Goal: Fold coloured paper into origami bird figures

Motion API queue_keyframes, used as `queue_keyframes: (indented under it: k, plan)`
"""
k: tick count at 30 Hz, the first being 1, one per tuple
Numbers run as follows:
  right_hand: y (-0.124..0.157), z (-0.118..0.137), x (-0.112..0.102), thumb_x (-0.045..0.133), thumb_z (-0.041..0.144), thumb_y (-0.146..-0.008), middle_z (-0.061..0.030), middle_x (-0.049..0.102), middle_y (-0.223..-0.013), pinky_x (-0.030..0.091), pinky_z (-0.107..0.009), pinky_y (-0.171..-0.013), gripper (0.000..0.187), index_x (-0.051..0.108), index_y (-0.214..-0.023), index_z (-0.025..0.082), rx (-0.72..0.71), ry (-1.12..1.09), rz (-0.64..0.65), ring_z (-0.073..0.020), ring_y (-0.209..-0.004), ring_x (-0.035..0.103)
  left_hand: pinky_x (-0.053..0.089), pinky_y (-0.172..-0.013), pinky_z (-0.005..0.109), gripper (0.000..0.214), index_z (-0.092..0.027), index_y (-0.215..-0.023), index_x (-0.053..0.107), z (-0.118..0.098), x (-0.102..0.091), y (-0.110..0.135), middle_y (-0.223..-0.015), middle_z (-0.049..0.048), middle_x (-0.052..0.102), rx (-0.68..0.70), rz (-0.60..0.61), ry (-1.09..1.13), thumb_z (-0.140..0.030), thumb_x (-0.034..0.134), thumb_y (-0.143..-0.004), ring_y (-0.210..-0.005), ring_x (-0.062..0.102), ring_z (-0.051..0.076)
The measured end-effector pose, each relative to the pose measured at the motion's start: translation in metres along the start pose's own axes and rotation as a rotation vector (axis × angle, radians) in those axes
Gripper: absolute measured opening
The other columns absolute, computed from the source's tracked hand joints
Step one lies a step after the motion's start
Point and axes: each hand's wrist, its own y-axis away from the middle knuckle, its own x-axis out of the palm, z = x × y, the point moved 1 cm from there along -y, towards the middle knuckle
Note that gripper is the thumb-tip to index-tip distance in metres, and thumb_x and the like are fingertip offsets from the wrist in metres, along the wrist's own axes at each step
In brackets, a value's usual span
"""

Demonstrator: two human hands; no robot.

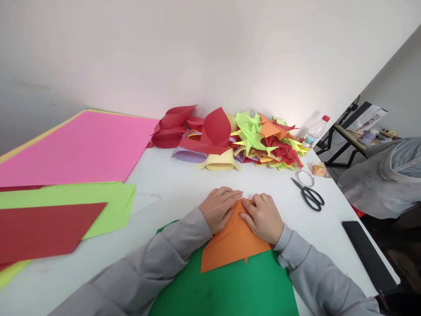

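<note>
A folded piece of orange paper (235, 241) lies over a green paper sheet (223, 285) in front of me. Its upper tip sits between my two hands. My left hand (219, 210) presses along the upper left edge, fingers bent together over the paper. On the upper right edge, my right hand (263, 217) has its thumb and forefinger on the orange surface and its other fingers curled. A small orange point sticks out below the lower edge. The part of the paper under my fingers is hidden.
Large pink (82, 149), light green (112, 210) and red sheets (42, 232) lie left. Red paper loops (215, 127) and a heap of folded paper stars (263, 140) line the wall. Scissors (311, 196), tape (305, 178), a bottle (315, 132) and a black flat object (370, 256) lie right; a person (378, 175) is beyond.
</note>
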Motion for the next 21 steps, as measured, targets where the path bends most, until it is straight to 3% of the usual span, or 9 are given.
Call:
queue_keyframes:
  k: [5,16,18,21]
  plan:
    - [0.002,0.007,-0.003,0.045,0.04,-0.095,-0.0092,0.054,-0.082,0.037,-0.04,-0.078,0.037,0.063,-0.112,0.012,-0.104,0.021,-0.025,-0.0234,-0.081,0.045,0.04,-0.082,0.042,0.045,-0.018,-0.121,0.059,-0.003,-0.002,0.0,-0.113,0.008,0.069,0.048,0.107,-0.061,-0.013,0.043,-0.079,-0.102,0.054,0.025]
    - [0.024,0.037,-0.013,0.05,0.029,-0.091,-0.0025,0.048,-0.069,0.036,-0.036,-0.073,0.024,0.065,-0.077,0.016,-0.332,-0.178,-0.093,-0.0179,-0.069,0.039,0.038,-0.079,0.04,0.045,-0.02,-0.116,0.063,-0.003,-0.001,0.004,-0.122,0.0049,0.066,0.09,0.091,-0.198,-0.008,0.046,-0.076,-0.1,0.053,0.023]
    - [0.023,0.029,-0.015,0.047,0.028,-0.092,-0.0025,0.049,-0.067,0.035,-0.036,-0.074,0.027,0.065,-0.075,0.017,-0.308,-0.238,-0.186,-0.0177,-0.069,0.039,0.038,-0.079,0.039,0.045,-0.019,-0.116,0.063,-0.004,-0.001,0.004,-0.122,0.0048,0.066,0.103,0.087,-0.203,-0.007,0.045,-0.077,-0.1,0.053,0.023]
    - [0.019,0.007,-0.014,0.042,0.023,-0.094,-0.0059,0.055,-0.075,0.036,-0.036,-0.075,0.028,0.068,-0.093,0.013,-0.116,-0.233,-0.263,-0.0193,-0.076,0.044,0.038,-0.081,0.039,0.045,-0.018,-0.117,0.062,-0.005,0.0,0.003,-0.123,0.0063,0.065,0.113,0.092,-0.209,-0.007,0.044,-0.078,-0.101,0.053,0.023]
